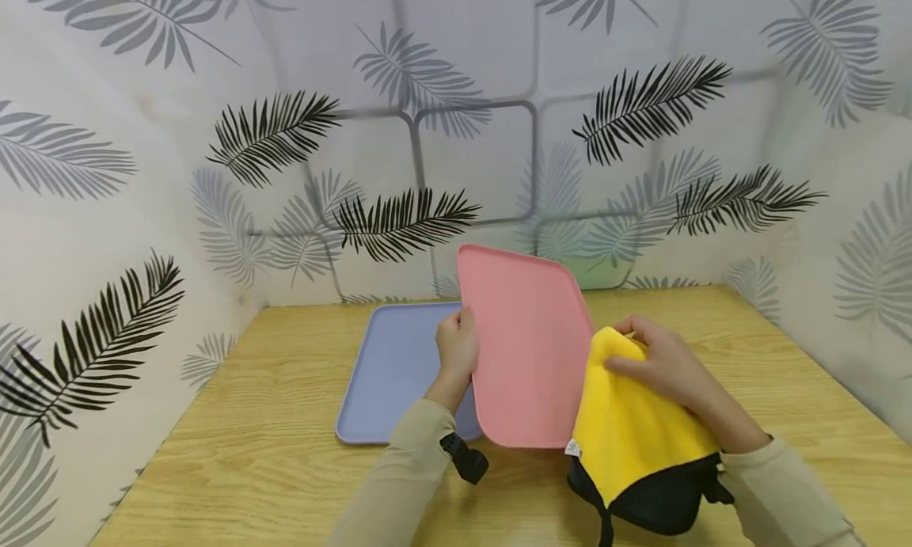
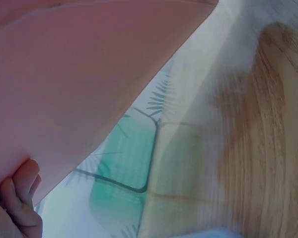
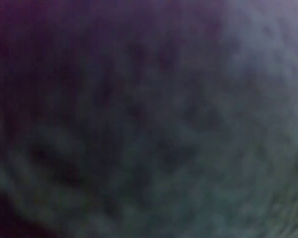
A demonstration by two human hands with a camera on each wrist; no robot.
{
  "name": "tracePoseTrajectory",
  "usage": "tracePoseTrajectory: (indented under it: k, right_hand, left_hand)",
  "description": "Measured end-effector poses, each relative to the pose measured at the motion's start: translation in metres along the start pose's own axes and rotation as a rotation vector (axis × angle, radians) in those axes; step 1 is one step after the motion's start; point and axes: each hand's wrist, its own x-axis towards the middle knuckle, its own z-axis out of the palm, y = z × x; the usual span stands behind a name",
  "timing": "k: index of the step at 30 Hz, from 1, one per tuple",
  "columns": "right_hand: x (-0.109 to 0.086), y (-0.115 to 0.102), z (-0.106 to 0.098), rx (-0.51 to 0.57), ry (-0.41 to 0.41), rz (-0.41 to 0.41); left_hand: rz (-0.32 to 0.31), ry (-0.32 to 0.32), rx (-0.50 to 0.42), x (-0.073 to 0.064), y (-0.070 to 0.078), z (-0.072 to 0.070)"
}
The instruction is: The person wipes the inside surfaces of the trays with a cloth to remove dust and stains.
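My left hand grips the left edge of a pink tray, held tilted up above the table. In the left wrist view, curled fingers lie against the pink surface. My right hand pinches the top of a cloth, yellow on one side and black on the other, with a small white tag. The cloth hangs at the tray's lower right edge; whether it touches the tray I cannot tell. The right wrist view is dark and blurred, with no hand discernible.
A blue tray lies flat on the wooden table, partly hidden behind the left hand and the pink tray. Walls covered in leaf-patterned sheeting stand at the back and both sides.
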Motion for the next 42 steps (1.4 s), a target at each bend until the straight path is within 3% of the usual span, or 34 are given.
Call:
tracePoseTrajectory:
  k: [7,12,15,18,20,22,23,25,28,30,33,39,42]
  right_hand:
    - [-0.002,0.001,0.000,0.004,0.001,-0.001]
    - [-0.003,0.003,0.001,0.016,0.004,-0.007]
    - [-0.003,0.003,0.002,0.015,0.003,-0.003]
    - [-0.004,0.004,0.004,0.024,-0.002,0.005]
    - [-0.004,0.004,0.004,0.036,-0.009,0.011]
    - [-0.005,0.004,0.005,0.049,-0.018,0.012]
    - [-0.005,0.004,0.005,0.059,-0.023,0.012]
    - [-0.005,0.005,0.006,0.071,-0.028,0.012]
    - [-0.005,0.006,0.007,0.078,-0.029,0.003]
    - [-0.006,0.007,0.008,0.077,-0.030,-0.001]
    - [-0.006,0.008,0.009,0.078,-0.040,-0.001]
    - [-0.008,0.009,0.009,0.096,-0.057,0.009]
    - [-0.008,0.011,0.008,0.103,-0.059,0.008]
  left_hand:
    - [-0.055,-0.012,-0.030,0.003,-0.005,0.013]
    - [-0.056,-0.029,-0.014,0.006,-0.005,0.022]
    - [-0.017,-0.030,0.033,0.008,-0.011,0.028]
    - [0.051,0.007,0.082,0.040,-0.075,0.056]
    - [0.075,0.017,0.104,0.069,-0.133,0.079]
    - [0.061,0.027,0.121,0.106,-0.200,0.106]
    - [0.043,0.019,0.132,0.118,-0.221,0.115]
    - [0.020,0.020,0.150,0.137,-0.257,0.131]
    - [0.014,0.031,0.169,0.149,-0.284,0.145]
    - [0.015,0.031,0.180,0.148,-0.287,0.147]
    - [0.024,0.029,0.187,0.134,-0.268,0.141]
    - [0.032,0.025,0.177,0.087,-0.190,0.111]
    - [0.035,0.019,0.181,0.076,-0.171,0.104]
